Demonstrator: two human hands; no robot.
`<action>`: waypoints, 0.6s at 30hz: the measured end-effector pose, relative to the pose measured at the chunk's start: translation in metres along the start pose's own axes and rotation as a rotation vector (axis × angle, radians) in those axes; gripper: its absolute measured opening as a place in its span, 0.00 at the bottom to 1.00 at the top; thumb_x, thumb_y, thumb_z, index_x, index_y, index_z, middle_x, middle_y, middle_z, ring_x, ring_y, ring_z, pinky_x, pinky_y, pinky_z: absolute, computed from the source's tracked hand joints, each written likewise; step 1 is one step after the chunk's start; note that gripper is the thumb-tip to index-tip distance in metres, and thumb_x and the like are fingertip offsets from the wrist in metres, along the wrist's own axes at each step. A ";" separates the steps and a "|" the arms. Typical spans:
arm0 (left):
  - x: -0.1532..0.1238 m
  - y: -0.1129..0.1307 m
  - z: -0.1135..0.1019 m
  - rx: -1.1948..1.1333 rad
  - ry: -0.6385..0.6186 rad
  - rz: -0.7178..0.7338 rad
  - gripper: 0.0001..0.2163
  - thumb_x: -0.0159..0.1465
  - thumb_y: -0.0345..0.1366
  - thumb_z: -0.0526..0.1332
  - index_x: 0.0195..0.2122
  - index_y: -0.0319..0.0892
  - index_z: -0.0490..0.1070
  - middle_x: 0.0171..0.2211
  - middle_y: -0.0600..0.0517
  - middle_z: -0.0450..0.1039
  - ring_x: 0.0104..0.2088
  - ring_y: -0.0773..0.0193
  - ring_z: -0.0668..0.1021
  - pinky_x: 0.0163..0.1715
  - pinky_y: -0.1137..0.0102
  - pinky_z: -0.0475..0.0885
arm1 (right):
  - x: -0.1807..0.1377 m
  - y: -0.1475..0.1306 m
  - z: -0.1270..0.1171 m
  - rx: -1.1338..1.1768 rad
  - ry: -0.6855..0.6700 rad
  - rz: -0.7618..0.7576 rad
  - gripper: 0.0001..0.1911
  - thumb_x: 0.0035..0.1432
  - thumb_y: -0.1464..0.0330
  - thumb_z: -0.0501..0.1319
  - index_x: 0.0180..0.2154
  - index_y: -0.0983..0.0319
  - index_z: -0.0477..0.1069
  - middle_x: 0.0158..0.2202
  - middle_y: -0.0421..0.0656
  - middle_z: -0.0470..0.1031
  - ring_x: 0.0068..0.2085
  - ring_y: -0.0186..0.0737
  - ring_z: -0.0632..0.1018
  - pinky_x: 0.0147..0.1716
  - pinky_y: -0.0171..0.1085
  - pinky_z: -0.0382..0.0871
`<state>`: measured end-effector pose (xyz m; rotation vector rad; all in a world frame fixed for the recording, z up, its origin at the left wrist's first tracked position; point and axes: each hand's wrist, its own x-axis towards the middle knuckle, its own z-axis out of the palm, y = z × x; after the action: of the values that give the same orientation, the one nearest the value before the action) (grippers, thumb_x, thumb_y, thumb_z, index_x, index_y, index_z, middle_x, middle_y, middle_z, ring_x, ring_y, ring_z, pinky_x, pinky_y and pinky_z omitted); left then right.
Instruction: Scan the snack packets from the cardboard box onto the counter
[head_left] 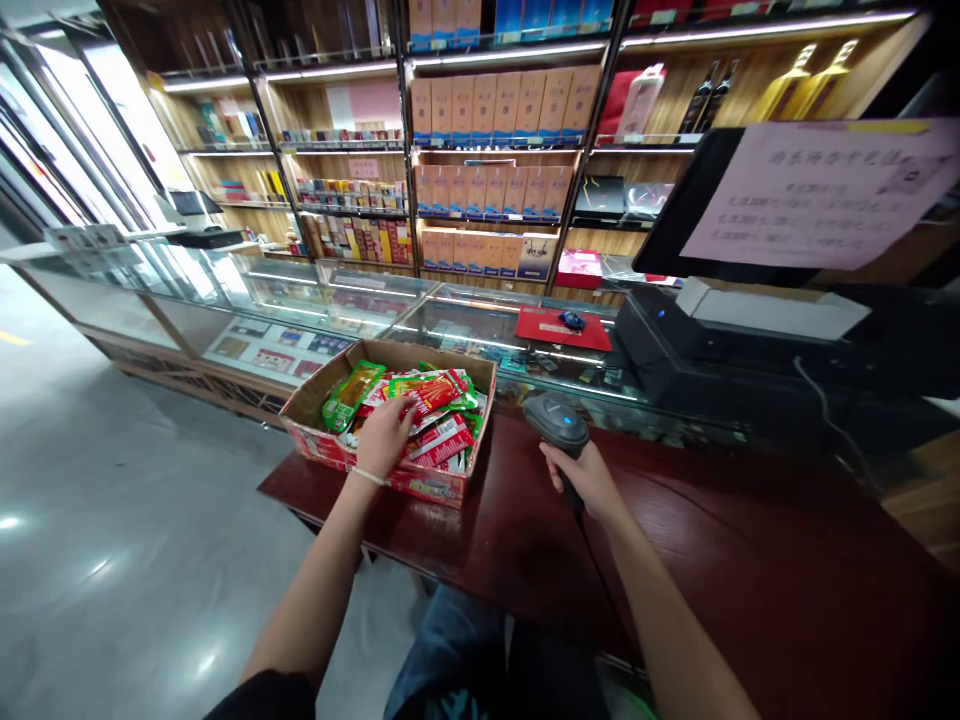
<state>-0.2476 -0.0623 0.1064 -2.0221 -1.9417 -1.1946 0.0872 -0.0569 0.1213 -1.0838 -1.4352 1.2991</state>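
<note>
A cardboard box point(319, 392) full of red and green snack packets point(431, 395) stands on the dark red wooden counter point(712, 560). My left hand point(386, 435) reaches into the box and rests on the packets, fingers curled over them; whether it grips one I cannot tell. My right hand point(585, 478) holds a black handheld barcode scanner point(559, 420) by its handle, just right of the box, with the scanner head pointing up and away. A cable hangs down from the scanner.
A black register with a receipt printer point(750, 330) and a screen with a paper sheet point(817, 195) stands at the right. Glass display counters point(300, 310) run to the left and behind. Lit shelves of boxed goods point(495, 110) fill the back wall. A red mat point(562, 328) lies on the glass.
</note>
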 end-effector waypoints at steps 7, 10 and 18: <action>-0.003 0.016 -0.006 0.027 -0.035 -0.051 0.11 0.67 0.40 0.55 0.46 0.44 0.73 0.43 0.48 0.79 0.39 0.58 0.80 0.42 0.67 0.73 | 0.004 0.009 -0.013 0.028 0.038 -0.027 0.16 0.54 0.57 0.67 0.28 0.63 0.69 0.16 0.35 0.65 0.13 0.29 0.65 0.13 0.30 0.58; -0.002 0.052 -0.003 -0.058 -0.068 0.008 0.11 0.67 0.40 0.55 0.47 0.45 0.73 0.43 0.49 0.79 0.40 0.59 0.80 0.43 0.67 0.73 | 0.001 0.010 -0.022 0.015 0.070 -0.034 0.16 0.54 0.57 0.67 0.27 0.63 0.69 0.16 0.35 0.66 0.13 0.29 0.66 0.12 0.30 0.57; -0.032 0.175 0.070 -0.502 -0.328 0.205 0.11 0.69 0.38 0.53 0.47 0.46 0.74 0.45 0.51 0.78 0.44 0.62 0.79 0.48 0.68 0.73 | -0.028 0.027 -0.067 -0.060 0.232 0.001 0.21 0.50 0.54 0.67 0.20 0.61 0.63 0.12 0.35 0.63 0.12 0.30 0.65 0.12 0.30 0.57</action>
<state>-0.0576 -0.0813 0.1164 -2.7425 -1.6014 -1.4897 0.1595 -0.0677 0.0968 -1.2322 -1.3060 1.0976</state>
